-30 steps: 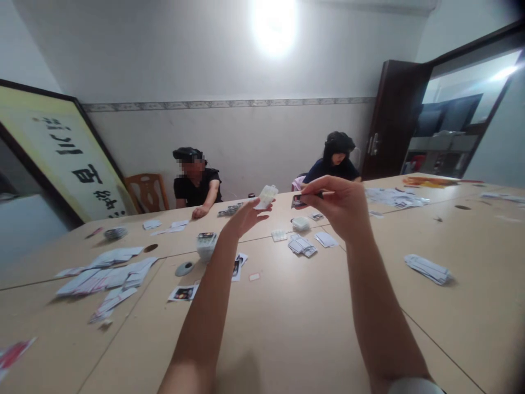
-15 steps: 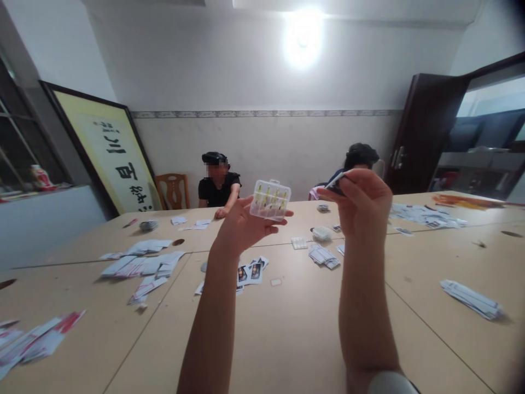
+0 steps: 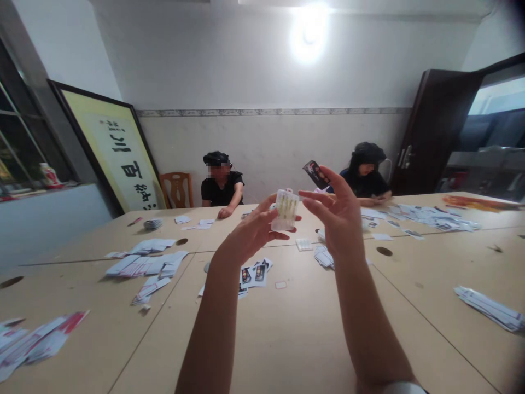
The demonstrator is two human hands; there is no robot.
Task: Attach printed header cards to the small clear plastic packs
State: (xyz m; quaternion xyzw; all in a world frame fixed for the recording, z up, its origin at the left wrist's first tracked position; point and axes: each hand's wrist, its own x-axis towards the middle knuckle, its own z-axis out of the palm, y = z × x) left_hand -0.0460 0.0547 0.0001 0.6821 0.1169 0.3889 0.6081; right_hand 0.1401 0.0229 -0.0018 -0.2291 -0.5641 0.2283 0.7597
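My left hand (image 3: 256,230) holds up a small clear plastic compartment box (image 3: 285,210), tilted, above the table. Slim yellow-green pieces show through its lid, too small to name. My right hand (image 3: 334,205) is just right of the box, with a black printed card (image 3: 315,174) pinched between its fingers. The thumb and another finger of that hand point toward the box's edge; whether they touch it I cannot tell. Below and beyond my left forearm lie several printed cards (image 3: 258,273) with dark pictures. A second clear compartment box (image 3: 304,244) rests on the table.
Stacks of white paper slips (image 3: 143,265) lie on the left of the table (image 3: 287,339). A bundle of folded slips (image 3: 488,307) is at the right, with a wide paper pile (image 3: 435,216) farther back. Two people sit across the table, one in a black shirt (image 3: 223,191).
My right hand has moved left and lower, close to the box, and the card now shows its black printed face. The box has turned and shifted slightly right.
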